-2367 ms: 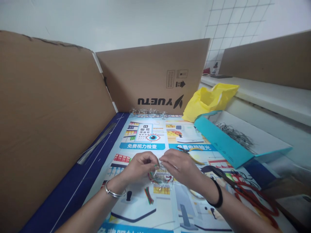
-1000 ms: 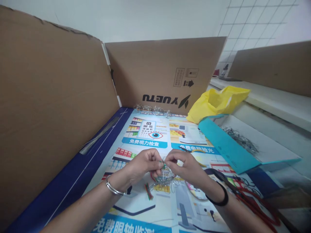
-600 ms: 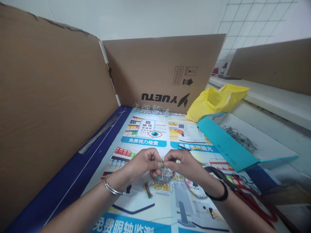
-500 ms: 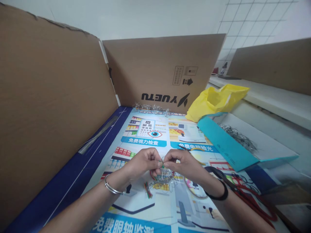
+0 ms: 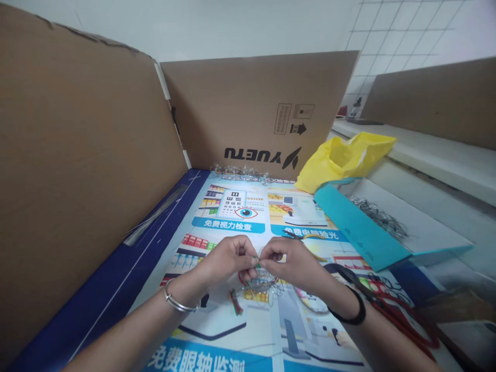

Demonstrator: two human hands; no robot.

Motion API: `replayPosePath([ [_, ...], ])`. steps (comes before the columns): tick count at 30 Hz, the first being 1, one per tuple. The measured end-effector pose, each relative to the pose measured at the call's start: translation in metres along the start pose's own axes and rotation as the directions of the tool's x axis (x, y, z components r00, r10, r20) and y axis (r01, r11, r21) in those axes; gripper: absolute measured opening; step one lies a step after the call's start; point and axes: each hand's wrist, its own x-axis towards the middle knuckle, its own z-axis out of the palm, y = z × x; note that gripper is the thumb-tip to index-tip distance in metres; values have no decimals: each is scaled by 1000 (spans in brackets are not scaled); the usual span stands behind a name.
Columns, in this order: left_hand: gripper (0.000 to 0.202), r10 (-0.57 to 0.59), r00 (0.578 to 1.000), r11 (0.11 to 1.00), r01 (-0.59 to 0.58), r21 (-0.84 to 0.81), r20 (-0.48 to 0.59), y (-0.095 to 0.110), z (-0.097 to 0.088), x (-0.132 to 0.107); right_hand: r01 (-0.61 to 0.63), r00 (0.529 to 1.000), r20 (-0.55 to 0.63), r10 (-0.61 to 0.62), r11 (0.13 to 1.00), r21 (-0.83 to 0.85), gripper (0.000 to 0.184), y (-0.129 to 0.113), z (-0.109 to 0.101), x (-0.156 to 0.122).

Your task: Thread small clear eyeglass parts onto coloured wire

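My left hand (image 5: 242, 258) and my right hand (image 5: 281, 257) meet fingertip to fingertip over the printed mat. Both are closed in a pinch on a tangle of thin silvery wire (image 5: 265, 283), at a spot where a small green piece shows. The loops of wire hang and spread out just below the fingers. How the wire runs between the fingertips is hidden. A small bundle of red and green strands (image 5: 236, 303) lies on the mat, left of the wire loops. Right beyond my right hand are pliers with yellow handles (image 5: 315, 247).
Large red-handled scissors (image 5: 382, 299) lie by my right forearm. A teal box (image 5: 362, 232) holding wire pieces stands at the right, with a yellow bag (image 5: 341, 160) behind it. Straight wires (image 5: 155, 217) lie at the left. Cardboard panels (image 5: 248, 103) wall the back and left.
The view has shifted very slightly. Both hands keep their pinch on the wire, with almost no movement visible.
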Motion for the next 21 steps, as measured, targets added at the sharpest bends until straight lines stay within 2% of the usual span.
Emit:
replayPosePath([
  [6,22,-1,1000,998,3,64,-27,0,2,0,46,998,-27,-51,990,-136,12,-7,1,-1],
  [17,12,70,996,991,-63,118,-63,-5,0,3,26,999,-26,-30,991,-132,11,-5,1,-1],
  [21,14,91,993,993,-84,87,-77,-5,1,4,73,997,-28,-77,991,-110,12,-4,-1,0],
])
